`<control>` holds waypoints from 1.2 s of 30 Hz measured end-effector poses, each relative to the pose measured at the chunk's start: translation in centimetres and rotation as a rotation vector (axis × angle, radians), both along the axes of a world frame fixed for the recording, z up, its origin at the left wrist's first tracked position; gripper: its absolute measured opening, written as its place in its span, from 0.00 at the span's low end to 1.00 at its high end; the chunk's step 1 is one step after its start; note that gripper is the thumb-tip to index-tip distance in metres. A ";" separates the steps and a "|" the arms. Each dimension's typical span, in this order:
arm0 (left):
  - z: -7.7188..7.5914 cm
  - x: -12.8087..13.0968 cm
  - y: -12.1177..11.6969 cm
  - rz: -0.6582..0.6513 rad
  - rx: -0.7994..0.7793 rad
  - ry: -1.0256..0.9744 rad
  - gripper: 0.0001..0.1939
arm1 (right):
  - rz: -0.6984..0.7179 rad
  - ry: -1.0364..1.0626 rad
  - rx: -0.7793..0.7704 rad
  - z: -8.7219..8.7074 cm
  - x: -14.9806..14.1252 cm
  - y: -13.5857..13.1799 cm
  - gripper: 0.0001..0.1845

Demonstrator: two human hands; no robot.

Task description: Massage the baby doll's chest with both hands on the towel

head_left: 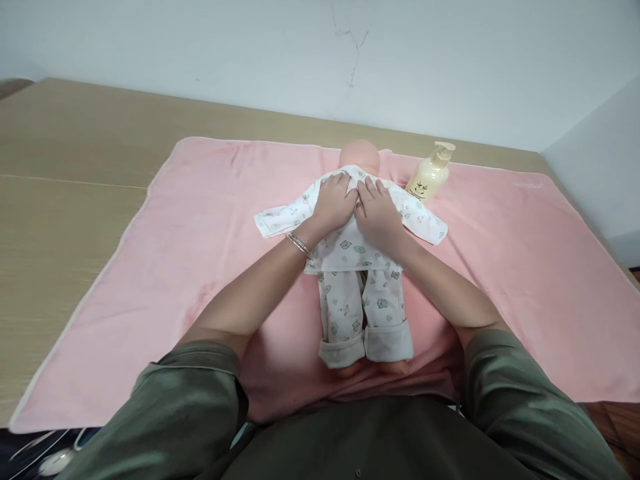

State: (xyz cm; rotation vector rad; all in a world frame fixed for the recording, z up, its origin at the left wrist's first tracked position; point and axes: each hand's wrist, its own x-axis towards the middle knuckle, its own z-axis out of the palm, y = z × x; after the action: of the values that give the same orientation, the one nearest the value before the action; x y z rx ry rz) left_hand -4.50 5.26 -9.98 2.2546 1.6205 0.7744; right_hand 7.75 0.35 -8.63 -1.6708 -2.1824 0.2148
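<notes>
A baby doll point(359, 155) lies on a pink blanket point(210, 220), its head toward the wall and its feet toward me. It wears a white printed top point(345, 252) with the sleeves spread out, and matching pants point(383, 300) with rolled cuffs. My left hand point(336, 200) lies flat on the upper part of the top, left of the middle. Beside it my right hand point(377, 212) rests flat with its fingers apart, and the two hands touch or nearly touch. The doll's face cannot be made out.
A cream pump bottle point(430, 175) stands on the blanket just beyond the doll's right-hand sleeve. Under the blanket is a wooden table point(65, 187), its back edge along a cracked white wall point(280, 60).
</notes>
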 end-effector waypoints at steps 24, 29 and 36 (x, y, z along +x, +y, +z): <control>-0.3 0.7 -1.5 0.055 0.044 -0.084 0.26 | -0.049 0.151 0.040 -0.1 0.5 0.7 0.29; -0.2 1.8 -3.2 0.047 0.152 -0.004 0.26 | -0.103 0.170 0.037 -0.6 1.7 2.6 0.28; -0.2 1.7 -2.9 0.034 0.140 0.013 0.25 | -0.119 0.141 0.066 -1.3 1.5 2.5 0.30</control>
State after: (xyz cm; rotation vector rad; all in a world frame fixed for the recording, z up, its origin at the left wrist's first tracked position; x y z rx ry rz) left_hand -2.82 2.31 -10.15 2.3366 1.6623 0.9103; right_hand 9.27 2.89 -9.93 -1.6894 -1.9600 0.2180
